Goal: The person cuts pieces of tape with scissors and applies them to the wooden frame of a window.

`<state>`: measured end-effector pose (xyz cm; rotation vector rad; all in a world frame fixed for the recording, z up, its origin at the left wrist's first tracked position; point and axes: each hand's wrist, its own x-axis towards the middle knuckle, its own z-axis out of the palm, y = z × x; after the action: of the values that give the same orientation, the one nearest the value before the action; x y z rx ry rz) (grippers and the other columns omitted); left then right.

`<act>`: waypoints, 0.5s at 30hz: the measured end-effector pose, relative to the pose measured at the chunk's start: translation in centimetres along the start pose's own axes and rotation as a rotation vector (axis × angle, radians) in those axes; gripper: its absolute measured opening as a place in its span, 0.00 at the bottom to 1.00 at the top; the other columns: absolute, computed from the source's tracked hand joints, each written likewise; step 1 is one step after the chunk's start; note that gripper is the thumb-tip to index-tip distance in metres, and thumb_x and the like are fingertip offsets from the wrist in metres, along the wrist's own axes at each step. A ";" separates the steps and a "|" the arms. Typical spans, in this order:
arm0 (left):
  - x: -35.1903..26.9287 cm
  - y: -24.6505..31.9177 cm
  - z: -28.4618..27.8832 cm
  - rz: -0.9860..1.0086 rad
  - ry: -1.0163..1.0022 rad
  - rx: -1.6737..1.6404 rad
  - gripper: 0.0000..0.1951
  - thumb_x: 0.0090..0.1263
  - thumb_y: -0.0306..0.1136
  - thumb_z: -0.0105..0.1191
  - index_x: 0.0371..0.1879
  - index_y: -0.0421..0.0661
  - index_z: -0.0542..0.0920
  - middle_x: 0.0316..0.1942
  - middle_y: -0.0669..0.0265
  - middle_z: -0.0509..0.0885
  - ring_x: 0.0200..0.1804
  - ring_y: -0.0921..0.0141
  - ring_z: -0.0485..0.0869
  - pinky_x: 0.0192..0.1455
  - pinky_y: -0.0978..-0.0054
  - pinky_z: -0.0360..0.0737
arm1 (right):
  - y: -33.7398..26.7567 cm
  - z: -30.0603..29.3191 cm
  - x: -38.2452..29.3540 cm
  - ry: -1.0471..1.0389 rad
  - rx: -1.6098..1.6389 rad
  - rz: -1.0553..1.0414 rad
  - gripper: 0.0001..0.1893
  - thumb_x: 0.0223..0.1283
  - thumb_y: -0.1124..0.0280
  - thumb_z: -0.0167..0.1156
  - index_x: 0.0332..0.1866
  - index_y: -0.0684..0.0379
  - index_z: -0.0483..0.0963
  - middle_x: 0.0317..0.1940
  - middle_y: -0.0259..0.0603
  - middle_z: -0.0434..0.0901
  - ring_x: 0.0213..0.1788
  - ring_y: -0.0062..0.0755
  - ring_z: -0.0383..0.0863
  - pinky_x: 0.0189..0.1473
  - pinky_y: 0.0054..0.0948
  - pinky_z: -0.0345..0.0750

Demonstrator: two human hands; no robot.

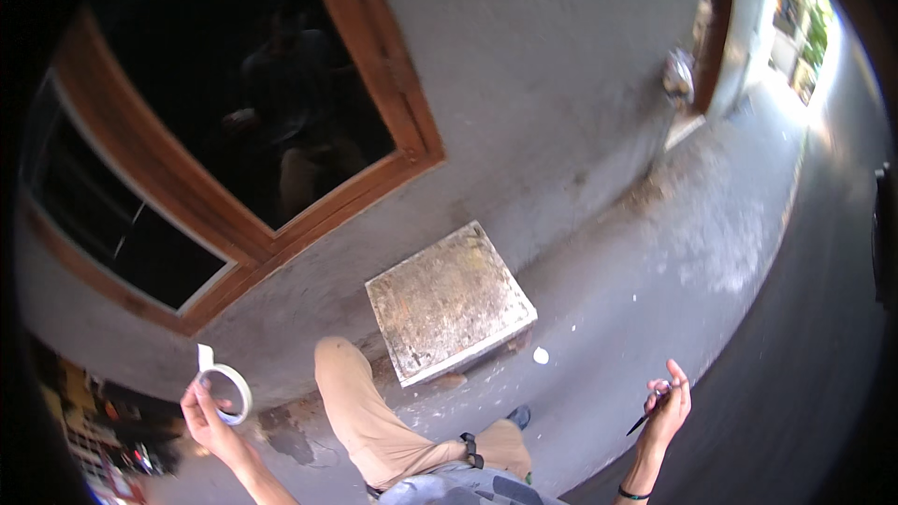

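My left hand point(205, 412) grips a roll of whitish masking tape point(243, 393) at the lower left, thumb and fingers on its near side. A short loose end of the tape sticks up above the ring. Out at the lower right is my right hand point(667, 412), raised over the floor. What looks like a pair of scissors point(638, 423) is in it, the dark tip pointing down and left, the rest mostly hidden by the fingers. The two hands are far apart, either side of my legs.
Before me a low box-like block with a stained square top point(452, 301) stands against the grey wall point(547, 84). A wood-framed window point(414, 154) is at upper left. A white scrap point(541, 355) lies on the concrete floor point(617, 308). A plastic bag point(678, 77) hangs by the far doorway.
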<state>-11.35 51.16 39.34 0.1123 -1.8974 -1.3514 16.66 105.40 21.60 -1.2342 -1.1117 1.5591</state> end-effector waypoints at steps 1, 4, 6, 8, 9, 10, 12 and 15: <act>0.2 0.3 -1.0 -0.006 0.053 -0.013 0.12 0.88 0.38 0.61 0.57 0.43 0.87 0.55 0.65 0.91 0.40 0.82 0.80 0.41 0.80 0.77 | -0.4 0.2 1.0 0.010 0.028 -0.010 0.20 0.87 0.63 0.46 0.64 0.60 0.83 0.30 0.31 0.81 0.23 0.14 0.73 0.25 0.18 0.66; 0.4 1.1 -1.5 -0.011 0.148 -0.101 0.12 0.87 0.37 0.62 0.58 0.43 0.87 0.54 0.65 0.91 0.40 0.83 0.80 0.39 0.82 0.76 | -1.3 0.6 3.8 -0.005 0.225 -0.088 0.21 0.83 0.60 0.44 0.59 0.58 0.83 0.27 0.27 0.74 0.25 0.15 0.72 0.26 0.18 0.63; 0.5 1.5 -0.5 0.003 0.191 -0.173 0.11 0.87 0.36 0.62 0.58 0.43 0.87 0.53 0.65 0.91 0.39 0.82 0.80 0.39 0.82 0.77 | -2.4 1.8 5.1 -0.070 0.368 -0.151 0.20 0.83 0.60 0.47 0.58 0.58 0.84 0.26 0.26 0.73 0.25 0.14 0.71 0.26 0.18 0.63; 0.8 1.8 -1.3 0.001 0.220 -0.204 0.11 0.86 0.36 0.64 0.57 0.43 0.87 0.50 0.67 0.90 0.37 0.82 0.79 0.39 0.82 0.78 | -3.6 3.9 4.2 -0.151 0.518 -0.207 0.16 0.81 0.63 0.54 0.56 0.59 0.85 0.26 0.25 0.74 0.25 0.12 0.70 0.27 0.18 0.62; 1.0 1.7 -0.8 0.005 0.229 -0.261 0.11 0.85 0.37 0.65 0.56 0.42 0.87 0.49 0.68 0.90 0.38 0.82 0.80 0.38 0.82 0.78 | -4.4 4.0 3.9 -0.239 0.551 -0.252 0.19 0.82 0.59 0.54 0.58 0.62 0.84 0.29 0.29 0.78 0.27 0.17 0.74 0.29 0.19 0.68; 0.7 1.6 0.7 -0.028 0.205 -0.297 0.11 0.84 0.35 0.66 0.56 0.42 0.87 0.50 0.69 0.89 0.38 0.82 0.81 0.39 0.82 0.79 | -4.8 3.9 3.6 -0.327 0.567 -0.297 0.22 0.82 0.55 0.54 0.60 0.64 0.83 0.31 0.33 0.81 0.29 0.22 0.79 0.31 0.21 0.74; 0.2 2.8 4.0 -0.051 0.097 -0.383 0.10 0.82 0.29 0.67 0.56 0.42 0.85 0.52 0.68 0.88 0.42 0.79 0.83 0.46 0.79 0.82 | -6.1 4.7 1.8 -0.350 0.488 -0.312 0.28 0.81 0.49 0.53 0.62 0.66 0.83 0.31 0.35 0.82 0.29 0.27 0.81 0.31 0.22 0.76; 0.3 3.8 9.9 0.106 -0.119 -0.556 0.16 0.76 0.17 0.65 0.60 0.41 0.79 0.57 0.63 0.85 0.57 0.73 0.85 0.67 0.71 0.82 | -6.8 5.9 -0.7 -0.217 0.364 -0.192 0.27 0.80 0.48 0.54 0.62 0.63 0.84 0.28 0.31 0.78 0.26 0.24 0.76 0.26 0.21 0.69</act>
<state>-16.49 60.20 41.44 -0.3477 -1.5269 -1.7864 11.56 105.69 29.07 -0.7096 -0.9906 1.6827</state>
